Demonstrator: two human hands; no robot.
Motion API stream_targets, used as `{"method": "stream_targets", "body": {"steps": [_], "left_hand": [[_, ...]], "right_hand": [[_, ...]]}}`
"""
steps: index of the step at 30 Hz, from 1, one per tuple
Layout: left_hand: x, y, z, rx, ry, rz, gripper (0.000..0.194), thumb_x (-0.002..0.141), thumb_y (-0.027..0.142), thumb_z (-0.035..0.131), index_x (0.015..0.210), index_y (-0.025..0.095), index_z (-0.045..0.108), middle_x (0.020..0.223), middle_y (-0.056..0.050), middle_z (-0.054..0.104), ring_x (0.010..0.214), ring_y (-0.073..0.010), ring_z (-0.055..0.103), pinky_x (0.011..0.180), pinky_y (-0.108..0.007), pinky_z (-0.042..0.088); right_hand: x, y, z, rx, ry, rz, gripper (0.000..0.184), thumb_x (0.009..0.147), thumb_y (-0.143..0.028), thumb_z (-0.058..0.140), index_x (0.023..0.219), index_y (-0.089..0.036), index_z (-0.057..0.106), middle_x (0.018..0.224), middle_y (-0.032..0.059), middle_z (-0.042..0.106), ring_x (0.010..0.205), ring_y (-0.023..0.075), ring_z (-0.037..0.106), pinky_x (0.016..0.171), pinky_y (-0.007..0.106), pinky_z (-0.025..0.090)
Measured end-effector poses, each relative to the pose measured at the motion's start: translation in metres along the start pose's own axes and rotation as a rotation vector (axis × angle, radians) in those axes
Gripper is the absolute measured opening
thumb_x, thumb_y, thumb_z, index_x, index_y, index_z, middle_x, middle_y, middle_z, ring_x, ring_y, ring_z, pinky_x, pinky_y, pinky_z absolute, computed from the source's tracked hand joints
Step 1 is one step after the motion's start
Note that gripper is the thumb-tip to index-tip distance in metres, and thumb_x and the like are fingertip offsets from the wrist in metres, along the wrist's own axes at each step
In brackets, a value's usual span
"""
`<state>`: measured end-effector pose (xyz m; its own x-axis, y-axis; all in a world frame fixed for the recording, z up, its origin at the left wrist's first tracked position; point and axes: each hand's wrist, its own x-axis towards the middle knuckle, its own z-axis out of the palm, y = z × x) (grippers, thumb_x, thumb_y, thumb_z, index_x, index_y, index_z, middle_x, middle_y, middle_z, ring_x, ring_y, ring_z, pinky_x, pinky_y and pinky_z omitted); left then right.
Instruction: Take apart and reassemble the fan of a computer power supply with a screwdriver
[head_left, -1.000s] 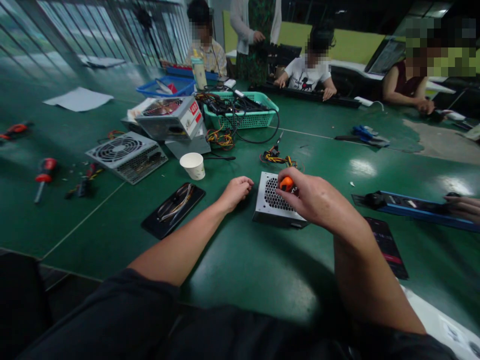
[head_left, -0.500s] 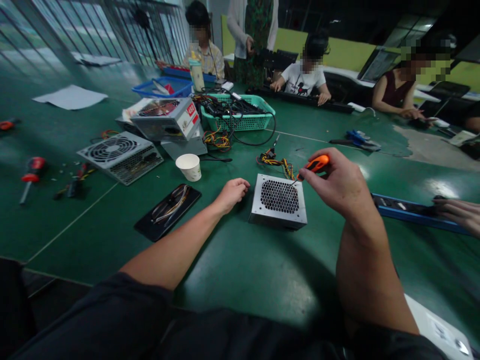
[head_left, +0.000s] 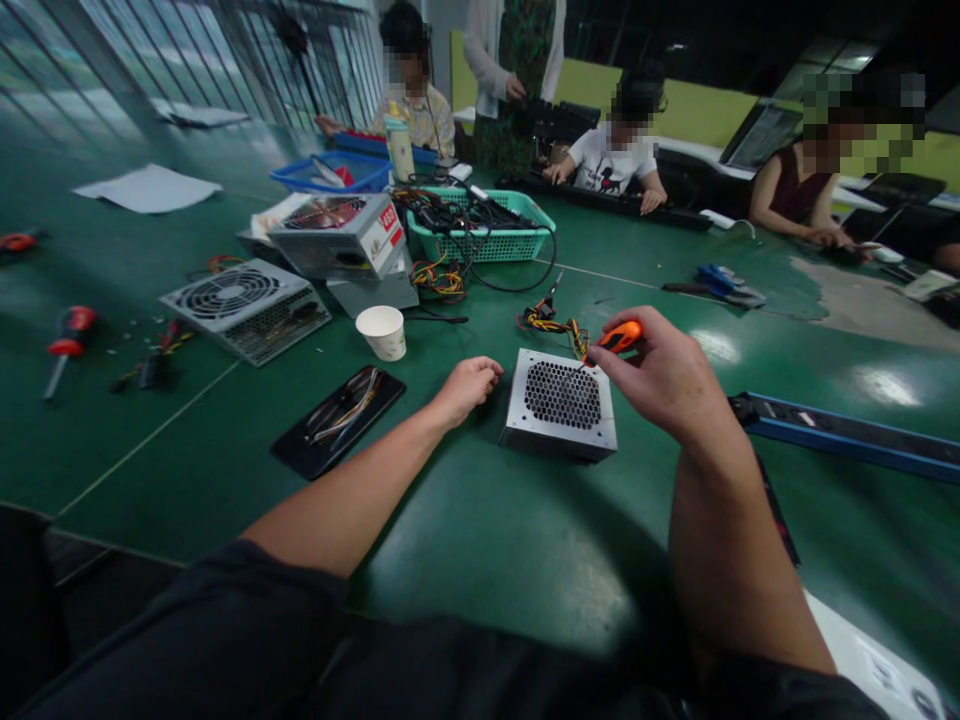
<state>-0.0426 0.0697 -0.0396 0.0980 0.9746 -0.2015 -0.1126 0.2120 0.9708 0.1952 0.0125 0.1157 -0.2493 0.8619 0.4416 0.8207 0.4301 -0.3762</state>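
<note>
A grey computer power supply (head_left: 517,415) with a honeycomb grille sits flat on the table in front of me. My right hand (head_left: 664,370) grips the orange handle of a screwdriver (head_left: 622,335) above its far right corner. The shaft points down and left over the grille; where the tip ends I cannot tell. My left hand (head_left: 471,388) rests on the table just left of the power supply, fingers curled together. Whatever those fingers hold, if anything, is hidden. Behind the power supply lies its bundle of yellow and black cables (head_left: 559,325).
Left of my forearm lie a black tray with cables (head_left: 337,425) and a paper cup (head_left: 381,332). Farther back are an opened power supply (head_left: 247,305), stacked units (head_left: 337,235) and a green basket (head_left: 495,245). A red screwdriver (head_left: 71,335) lies far left, a blue strip (head_left: 855,430) right.
My right hand and the screwdriver have moved slightly left and down towards the grille's far corner. The other person's hand at the right, on the blue strip, has left the view.
</note>
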Motion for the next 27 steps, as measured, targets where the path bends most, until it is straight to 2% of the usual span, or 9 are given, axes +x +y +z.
{"method": "stream_targets", "body": {"steps": [4, 7, 12, 22, 27], "left_hand": [[0.0, 0.0, 0.0, 0.004, -0.004, 0.004, 0.014, 0.074, 0.009, 0.052, 0.082, 0.015, 0.061, 0.066, 0.002, 0.05, 0.045, -0.0045, 0.038, 0.039, -0.017, 0.017], [0.001, -0.001, -0.001, 0.01, -0.007, 0.009, 0.014, 0.074, 0.009, 0.051, 0.082, 0.015, 0.061, 0.067, 0.002, 0.05, 0.045, -0.0046, 0.038, 0.039, -0.017, 0.016], [0.002, -0.003, -0.002, 0.021, -0.012, 0.017, 0.015, 0.073, 0.009, 0.052, 0.083, 0.016, 0.062, 0.068, 0.001, 0.051, 0.046, -0.0048, 0.04, 0.039, -0.016, 0.018], [0.002, -0.003, -0.002, 0.024, -0.009, 0.022, 0.017, 0.073, 0.008, 0.051, 0.083, 0.015, 0.062, 0.068, 0.001, 0.052, 0.047, -0.0049, 0.04, 0.039, -0.016, 0.018], [0.002, -0.002, -0.001, 0.03, -0.01, 0.009, 0.016, 0.075, 0.008, 0.049, 0.083, 0.015, 0.06, 0.067, 0.002, 0.049, 0.045, -0.0044, 0.038, 0.039, -0.017, 0.017]], "right_hand": [[-0.003, -0.008, -0.004, -0.091, -0.059, -0.061, 0.024, 0.087, -0.037, 0.068, 0.107, -0.026, 0.065, 0.083, 0.0037, 0.073, 0.071, 0.0221, 0.068, 0.065, 0.035, 0.05], [-0.005, -0.013, -0.006, -0.09, -0.058, -0.096, 0.022, 0.087, -0.036, 0.069, 0.106, -0.026, 0.066, 0.083, 0.0031, 0.073, 0.07, 0.0212, 0.069, 0.064, 0.032, 0.049], [-0.006, -0.014, -0.009, -0.096, -0.039, -0.06, 0.026, 0.086, -0.039, 0.07, 0.108, -0.026, 0.065, 0.084, 0.0034, 0.073, 0.068, 0.0212, 0.068, 0.063, 0.033, 0.049], [-0.001, -0.01, -0.002, -0.114, -0.123, -0.038, 0.026, 0.087, -0.038, 0.068, 0.109, -0.025, 0.065, 0.082, 0.0042, 0.073, 0.069, 0.022, 0.068, 0.063, 0.035, 0.048], [0.003, 0.004, 0.005, -0.014, -0.035, 0.023, 0.027, 0.084, -0.038, 0.07, 0.106, -0.023, 0.064, 0.088, 0.0054, 0.073, 0.079, 0.0234, 0.07, 0.07, 0.037, 0.052]]}}
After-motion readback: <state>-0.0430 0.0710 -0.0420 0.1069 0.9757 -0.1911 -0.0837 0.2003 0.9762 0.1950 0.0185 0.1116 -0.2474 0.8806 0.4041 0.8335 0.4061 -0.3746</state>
